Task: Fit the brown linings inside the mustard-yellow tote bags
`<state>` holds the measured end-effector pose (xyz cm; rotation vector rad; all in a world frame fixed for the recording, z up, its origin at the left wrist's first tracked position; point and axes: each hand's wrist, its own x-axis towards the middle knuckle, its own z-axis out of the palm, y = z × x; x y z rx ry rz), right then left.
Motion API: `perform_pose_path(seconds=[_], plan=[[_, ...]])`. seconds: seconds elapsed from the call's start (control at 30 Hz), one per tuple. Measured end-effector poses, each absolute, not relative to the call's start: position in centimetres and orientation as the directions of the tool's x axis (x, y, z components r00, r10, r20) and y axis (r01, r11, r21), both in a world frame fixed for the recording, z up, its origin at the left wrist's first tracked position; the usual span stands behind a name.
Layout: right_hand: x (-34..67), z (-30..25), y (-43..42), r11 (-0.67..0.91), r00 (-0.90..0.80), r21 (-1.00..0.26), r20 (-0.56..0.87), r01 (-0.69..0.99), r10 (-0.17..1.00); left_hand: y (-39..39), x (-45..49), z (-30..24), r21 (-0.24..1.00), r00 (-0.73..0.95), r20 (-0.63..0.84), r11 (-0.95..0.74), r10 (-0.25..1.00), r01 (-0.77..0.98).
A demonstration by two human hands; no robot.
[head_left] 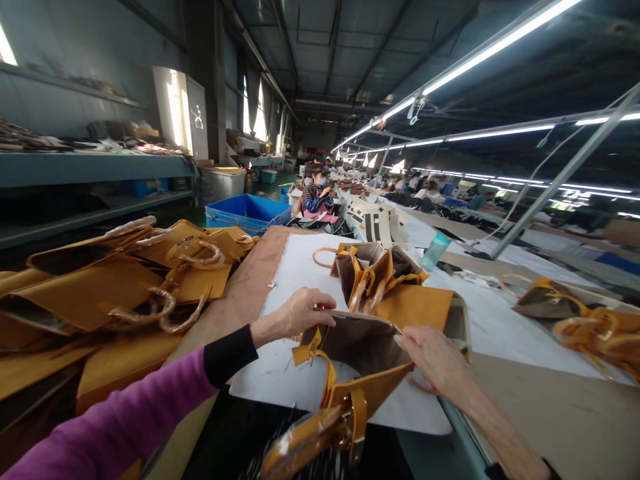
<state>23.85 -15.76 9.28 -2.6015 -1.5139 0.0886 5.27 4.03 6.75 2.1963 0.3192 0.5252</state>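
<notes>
Fluorescent tubes run in long straight lines over the dim workshop in the head view. Above a smooth white sheet, the left hand and right hand pinch opposite ends of the rim of a mustard-yellow handbag, dark-lined, its curved handle in glossy plastic. Floppy, flat-sided bags are piled at left.

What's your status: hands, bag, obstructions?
Left hand and right hand on the rim of a yellow bag. Its mouth open. Other bags crowd the table just beyond.
</notes>
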Motion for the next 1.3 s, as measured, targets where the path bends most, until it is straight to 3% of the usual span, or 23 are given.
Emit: perform_pose_path(seconds=[0.23, 0.3, 0.4, 0.47, 0.57, 0.93, 1.3], plan=[[23.3, 10.1, -15.8, -0.515, 0.513, -0.183, -0.062, 0.838, 0.856, 4.9, 6.5, 5.8, 0.737, 0.878, 0.329, -0.676, 0.348, -0.009], [23.2, 10.1, -15.7, -0.522, 0.517, -0.188, -0.077, 0.832, 0.852, 4.7, 6.3, 6.0, 0.643, 0.837, 0.434, -0.766, 0.333, -0.029], [23.4, 10.0, -15.6, -0.539, 0.535, -0.195, -0.079, 0.819, 0.841, 3.9, 5.6, 6.2, 0.394, 0.772, 0.591, -0.919, 0.234, -0.024], [23.5, 9.8, -15.5, -0.559, 0.557, -0.198, -0.073, 0.805, 0.827, 3.2, 5.1, 5.9, 0.232, 0.760, 0.632, -0.973, 0.153, 0.003], [23.6, 9.5, -15.5, -0.557, 0.558, -0.187, -0.054, 0.809, 0.828, 2.2, 4.4, 5.1, 0.138, 0.751, 0.646, -0.988, 0.138, 0.063], [24.4, 8.6, -15.5, -0.494, 0.498, -0.084, 0.033, 0.865, 0.867, 1.0, 3.9, 4.8, 0.036, 0.727, 0.684, -0.998, 0.067, 0.059], [25.0, 8.1, -15.4, -0.471, 0.478, -0.094, 0.064, 0.877, 0.876, 0.8, 4.3, 4.4, 0.173, 0.668, 0.717, -0.979, 0.199, 0.106]])
